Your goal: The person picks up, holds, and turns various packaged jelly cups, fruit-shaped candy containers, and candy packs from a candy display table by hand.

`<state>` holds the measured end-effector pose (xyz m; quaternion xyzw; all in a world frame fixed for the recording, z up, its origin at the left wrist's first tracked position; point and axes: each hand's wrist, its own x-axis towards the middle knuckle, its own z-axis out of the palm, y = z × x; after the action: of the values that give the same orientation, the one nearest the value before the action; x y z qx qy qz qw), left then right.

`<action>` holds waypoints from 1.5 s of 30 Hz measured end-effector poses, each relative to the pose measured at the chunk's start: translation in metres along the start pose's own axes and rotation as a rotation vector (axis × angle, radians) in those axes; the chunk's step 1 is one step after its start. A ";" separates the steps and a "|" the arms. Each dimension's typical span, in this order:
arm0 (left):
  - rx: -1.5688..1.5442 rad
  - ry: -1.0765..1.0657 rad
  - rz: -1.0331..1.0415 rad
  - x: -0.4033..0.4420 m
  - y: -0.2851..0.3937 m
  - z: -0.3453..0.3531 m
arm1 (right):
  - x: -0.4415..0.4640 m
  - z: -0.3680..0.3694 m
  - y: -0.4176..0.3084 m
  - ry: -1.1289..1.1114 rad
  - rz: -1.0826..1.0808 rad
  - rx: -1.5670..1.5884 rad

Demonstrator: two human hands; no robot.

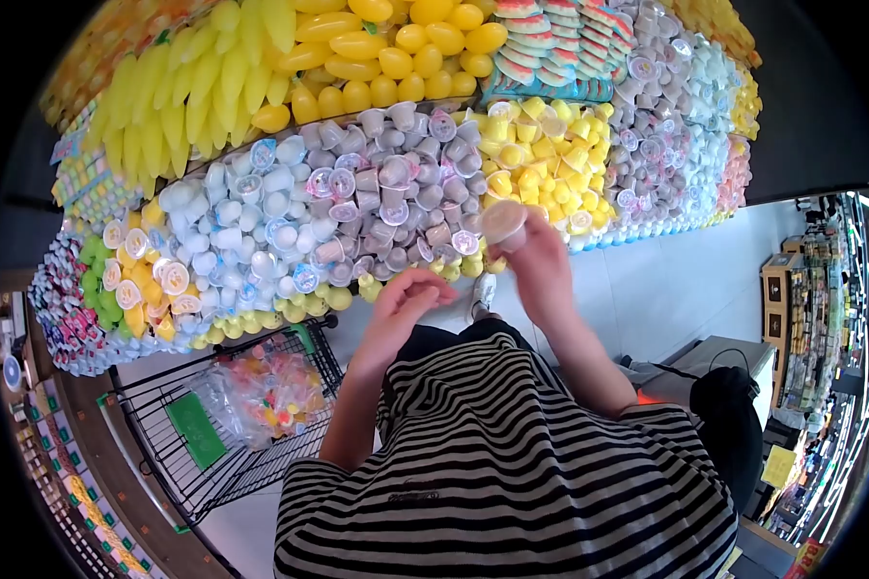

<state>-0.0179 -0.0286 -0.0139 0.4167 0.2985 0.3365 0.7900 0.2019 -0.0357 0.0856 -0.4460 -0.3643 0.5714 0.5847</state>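
Observation:
Raised in front of the display, my right hand [541,265] grips a small jelly cup [505,225] with a pale, round lid. My left hand [407,307] hovers lower and to the left, its fingers loosely curled and slightly apart, with nothing visible in them. Beyond both hands spreads a bank of jelly cups in colour groups: grey-purple cups [396,188], yellow cups [546,159] and white-blue cups [246,217]. The held cup is nearest the yellow and grey-purple groups.
At lower left stands a wire shopping cart [154,410] holding a clear plastic bag [270,391] of colourful jelly cups. Yellow banana-shaped packs [179,92] and mango-shaped packs [396,58] are piled above. Stocked shelves [816,318] line the right side.

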 end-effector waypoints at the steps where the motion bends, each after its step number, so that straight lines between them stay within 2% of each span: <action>1: 0.015 0.023 -0.001 -0.003 -0.001 -0.001 | 0.002 0.004 -0.004 -0.047 0.388 0.500; 2: 0.032 0.044 -0.008 -0.007 -0.002 -0.002 | 0.009 -0.009 0.006 -0.317 0.497 0.667; 5: 0.058 0.066 -0.009 -0.014 0.000 -0.003 | 0.011 0.013 0.012 -0.068 0.420 0.374; 6: 0.062 0.067 -0.011 -0.018 0.000 -0.002 | 0.014 0.018 0.013 -0.091 0.425 0.383; 9: 0.072 0.046 -0.008 -0.022 0.000 -0.003 | 0.039 0.017 0.029 -0.129 0.239 -0.086; 10: 0.085 0.037 0.003 -0.023 -0.003 -0.005 | 0.053 0.022 0.035 -0.079 0.086 -0.216; 14: 0.144 0.016 0.046 -0.026 -0.015 -0.017 | 0.123 0.017 0.056 -0.083 -0.136 -0.555; 17: 0.178 0.012 0.037 -0.029 -0.025 -0.026 | 0.163 0.029 0.058 -0.057 -0.320 -0.946; 22: 0.164 0.113 0.106 -0.038 -0.030 -0.026 | 0.187 0.039 0.064 -0.144 -0.230 -1.041; 26: 0.156 0.160 0.107 -0.037 -0.043 -0.032 | 0.182 0.028 0.079 -0.135 -0.272 -0.898; 29: 0.119 0.159 0.081 -0.029 -0.044 -0.033 | 0.145 0.028 0.062 -0.092 -0.259 -0.654; 31: 0.101 0.156 0.078 -0.021 -0.045 -0.034 | 0.109 0.010 0.069 -0.177 -0.132 -0.415; 33: 0.209 0.120 0.113 -0.014 -0.062 -0.042 | 0.059 0.002 0.063 -0.256 -0.070 -0.351; 35: 0.349 0.096 0.054 -0.010 -0.060 -0.042 | 0.018 -0.018 0.062 -0.173 0.108 -0.612; 37: 0.369 0.091 -0.008 -0.004 -0.055 -0.037 | -0.009 -0.053 0.085 -0.026 0.335 -0.601; 40: 0.459 -0.063 0.053 0.011 -0.073 -0.042 | -0.039 -0.085 0.099 0.118 0.281 -0.145; 43: 0.473 -0.241 -0.110 0.028 -0.083 -0.016 | -0.059 -0.071 0.062 0.100 0.189 -0.186; 45: 0.537 -0.263 -0.090 0.033 -0.078 0.016 | -0.061 -0.080 0.072 -0.022 0.174 0.011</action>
<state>0.0358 -0.0435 -0.0800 0.6371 0.2902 0.1535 0.6974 0.2470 -0.1085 -0.0039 -0.4663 -0.3273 0.6271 0.5312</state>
